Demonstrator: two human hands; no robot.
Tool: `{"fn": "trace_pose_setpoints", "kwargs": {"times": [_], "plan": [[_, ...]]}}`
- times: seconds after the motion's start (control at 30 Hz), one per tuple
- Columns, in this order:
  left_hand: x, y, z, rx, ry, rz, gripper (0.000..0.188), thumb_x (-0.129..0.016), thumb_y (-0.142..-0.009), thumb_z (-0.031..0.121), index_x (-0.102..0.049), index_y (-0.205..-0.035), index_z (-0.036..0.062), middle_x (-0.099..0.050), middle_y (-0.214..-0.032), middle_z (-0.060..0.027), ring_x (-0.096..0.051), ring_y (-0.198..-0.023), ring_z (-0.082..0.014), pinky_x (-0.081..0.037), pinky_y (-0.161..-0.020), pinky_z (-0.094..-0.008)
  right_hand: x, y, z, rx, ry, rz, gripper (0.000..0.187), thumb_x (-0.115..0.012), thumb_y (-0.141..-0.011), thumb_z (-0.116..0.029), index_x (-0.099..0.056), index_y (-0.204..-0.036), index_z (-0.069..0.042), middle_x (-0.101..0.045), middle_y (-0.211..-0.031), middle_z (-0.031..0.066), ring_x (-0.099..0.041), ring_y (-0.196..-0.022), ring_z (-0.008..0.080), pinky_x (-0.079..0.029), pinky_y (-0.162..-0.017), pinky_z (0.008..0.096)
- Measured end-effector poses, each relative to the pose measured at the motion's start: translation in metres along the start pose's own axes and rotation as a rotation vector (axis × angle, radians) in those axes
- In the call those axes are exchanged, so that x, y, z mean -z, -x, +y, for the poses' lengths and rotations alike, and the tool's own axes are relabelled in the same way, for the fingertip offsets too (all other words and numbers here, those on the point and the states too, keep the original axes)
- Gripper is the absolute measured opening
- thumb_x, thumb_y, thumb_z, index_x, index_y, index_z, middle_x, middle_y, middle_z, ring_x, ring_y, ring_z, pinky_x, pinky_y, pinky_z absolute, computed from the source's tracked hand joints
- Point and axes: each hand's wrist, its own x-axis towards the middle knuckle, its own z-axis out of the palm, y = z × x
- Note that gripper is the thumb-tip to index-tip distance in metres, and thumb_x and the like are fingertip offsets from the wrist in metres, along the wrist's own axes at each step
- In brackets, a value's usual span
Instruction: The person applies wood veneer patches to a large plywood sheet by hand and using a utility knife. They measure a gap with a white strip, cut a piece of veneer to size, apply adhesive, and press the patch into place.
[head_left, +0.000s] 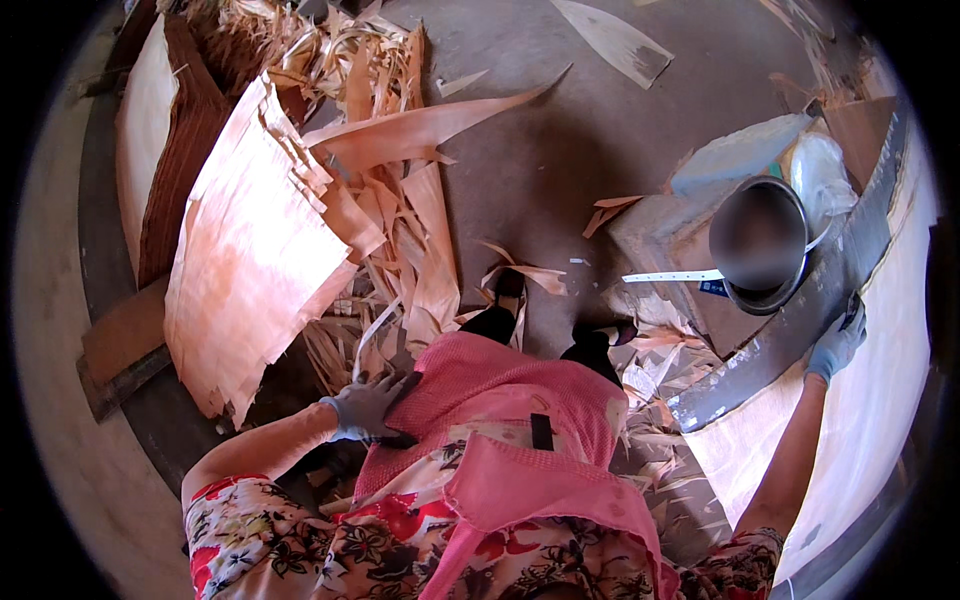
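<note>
My left hand (366, 408), in a pale blue-grey glove with dark fingertips, lies spread on the pink apron (480, 385) over my lap. A narrow white strip (376, 333) runs up from beside its thumb; I cannot tell whether the thumb touches it. On the right, my arm is stretched out, and my gloved right hand (838, 345) rests on a large pale wood veneer sheet (790, 440). Its dark fingertips reach along the sheet's edge, beside a long grey bar (765, 345). Neither hand visibly holds anything.
Curved veneer sheets (250, 260) stand stacked at the left, with torn scraps (410, 230) heaped behind them. Beyond the grey bar are a round dark-rimmed vessel (775, 300) with a blurred inside, a white marked strip (672, 276) and a clear plastic bag (822, 175). Shavings litter the floor (560, 200).
</note>
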Motion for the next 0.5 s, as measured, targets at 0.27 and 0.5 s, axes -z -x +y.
{"fn": "trace_pose_setpoints", "kwargs": {"times": [0.27,0.5], "plan": [[-0.005,-0.041,-0.003,-0.222,-0.059,-0.007,0.119,-0.071,-0.072,0.068,-0.005,-0.158,0.0178,-0.01,-0.161,-0.0227,-0.033,-0.14,-0.0443,-0.038,-0.107,-0.0523,-0.003,0.002,0.012,-0.001,0.001,-0.022,0.037,-0.045,-0.099,-0.019,-0.056,-0.133,-0.01,-0.058,-0.132,0.0107,-0.05,-0.119,0.0343,-0.041,-0.103,0.0424],[0.038,-0.04,0.034,-0.102,0.196,-0.232,0.108,-0.07,-0.077,0.061,-0.006,-0.158,0.0288,-0.008,-0.161,-0.0225,-0.023,-0.145,-0.0405,-0.034,-0.112,-0.0469,0.006,0.003,-0.002,-0.08,-0.005,-0.078,0.037,-0.043,-0.101,-0.018,-0.056,-0.134,-0.01,-0.057,-0.134,0.0097,-0.05,-0.119,0.0328,-0.042,-0.102,0.0422]]}}
